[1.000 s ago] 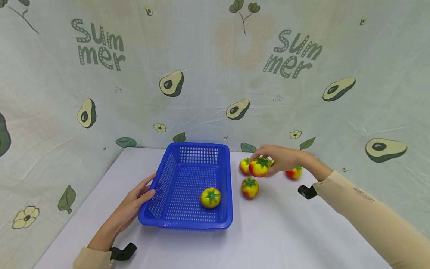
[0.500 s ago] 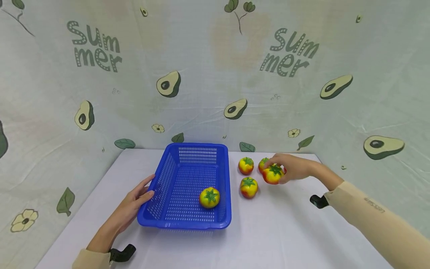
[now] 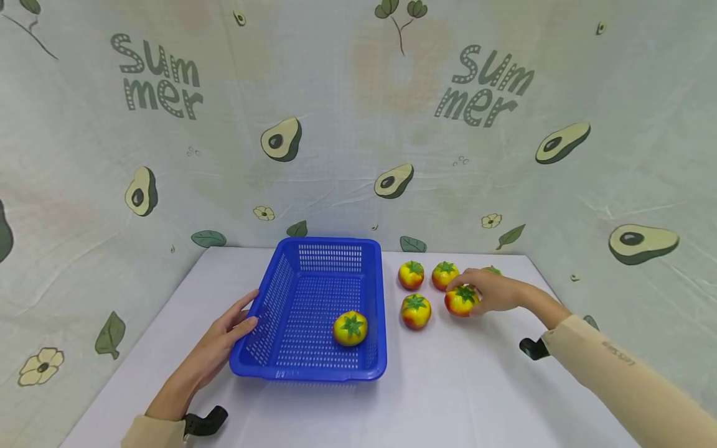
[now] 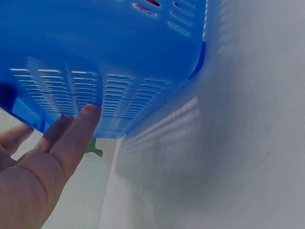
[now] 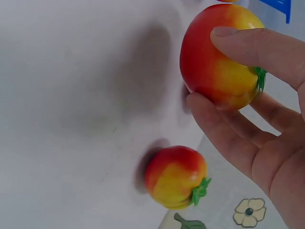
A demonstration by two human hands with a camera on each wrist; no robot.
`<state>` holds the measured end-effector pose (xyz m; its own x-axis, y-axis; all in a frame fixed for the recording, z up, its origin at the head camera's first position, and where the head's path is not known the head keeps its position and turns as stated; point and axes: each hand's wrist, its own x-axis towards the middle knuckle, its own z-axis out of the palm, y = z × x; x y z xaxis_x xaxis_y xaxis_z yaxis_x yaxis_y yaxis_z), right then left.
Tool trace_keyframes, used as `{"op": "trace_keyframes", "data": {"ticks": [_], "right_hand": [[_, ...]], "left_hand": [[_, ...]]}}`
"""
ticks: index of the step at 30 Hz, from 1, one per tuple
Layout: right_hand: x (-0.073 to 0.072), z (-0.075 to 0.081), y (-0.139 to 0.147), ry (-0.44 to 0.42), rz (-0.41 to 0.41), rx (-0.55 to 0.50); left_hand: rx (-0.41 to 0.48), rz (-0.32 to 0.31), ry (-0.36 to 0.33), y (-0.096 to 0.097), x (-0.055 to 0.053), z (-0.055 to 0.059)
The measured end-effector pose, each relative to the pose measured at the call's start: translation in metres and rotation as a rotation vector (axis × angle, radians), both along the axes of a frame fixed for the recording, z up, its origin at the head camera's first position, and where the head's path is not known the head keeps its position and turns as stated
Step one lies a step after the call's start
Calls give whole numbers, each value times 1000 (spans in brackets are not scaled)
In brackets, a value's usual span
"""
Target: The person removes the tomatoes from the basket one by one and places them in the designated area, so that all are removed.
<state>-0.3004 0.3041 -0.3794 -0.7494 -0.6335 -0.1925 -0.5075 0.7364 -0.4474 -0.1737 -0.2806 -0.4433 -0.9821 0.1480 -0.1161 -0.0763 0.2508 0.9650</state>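
My right hand [image 3: 495, 291] holds a glossy red-and-yellow tomato [image 3: 462, 301] with a green leafy top. In the right wrist view, the thumb lies across one side of this tomato [image 5: 214, 62] and the fingers support the other, with a shadow on the white table beside it. My left hand [image 3: 221, 336] rests at the left rim of a blue perforated basket [image 3: 383, 311]. Its fairly straight fingers [image 4: 76, 138] touch the outside of the basket's slotted wall in the left wrist view. Inside the basket sits one tomato [image 3: 350, 328], towards the near right corner.
Left of the held fruit are a back-left tomato [image 3: 411, 275], a back-middle tomato [image 3: 445, 275] and a nearer tomato [image 3: 416, 311]. Another tomato [image 3: 493, 269] is mostly hidden behind the right hand. A printed cloth [image 3: 336, 205] stands around the table's [image 3: 448, 386] far side.
My right hand has carried the tomato to the right and towards me, away from in front of the back-middle one, which now shows fully. The left hand and basket stay put.
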Motion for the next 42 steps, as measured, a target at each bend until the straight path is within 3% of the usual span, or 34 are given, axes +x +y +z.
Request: {"op": "trace_keyframes", "data": {"ticks": [7, 24, 42], "right_hand": [[0, -13, 2, 20, 51, -42], [0, -30, 1, -2, -8, -39], [2, -25, 4, -39, 0, -69]], "left_hand": [[-2, 4, -1, 1, 1, 1], [-18, 3, 8, 1, 0, 0], [-29, 4, 26, 0, -2, -5]]}}
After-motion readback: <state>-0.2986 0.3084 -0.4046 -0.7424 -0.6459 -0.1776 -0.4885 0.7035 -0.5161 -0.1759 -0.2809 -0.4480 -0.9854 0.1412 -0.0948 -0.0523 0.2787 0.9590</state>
